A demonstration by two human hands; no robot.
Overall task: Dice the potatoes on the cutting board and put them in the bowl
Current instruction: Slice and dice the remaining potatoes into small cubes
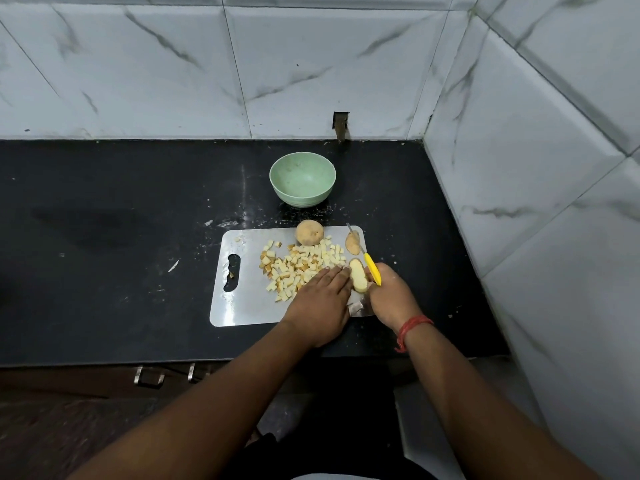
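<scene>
Mid-dicing: left hand (320,299) lies flat steadying a potato slice (358,279); right hand (389,299) grips the knife (370,266). Next: cut strips; bowl (302,178) still empty.

The cutting board (249,306) looks like brushed metal, smooth with a dull silver sheen, and it lies on a dark polished stone counter (104,271) speckled with pale crumbs. The bowl (302,180) seems matt pale-green plastic, while the knife (367,259) has a glossy yellow plastic handle and a thin metal blade. The wall tiles (311,64) are glossy white marble-look, and the whole potato (309,232) has rough, dull brown skin.
</scene>
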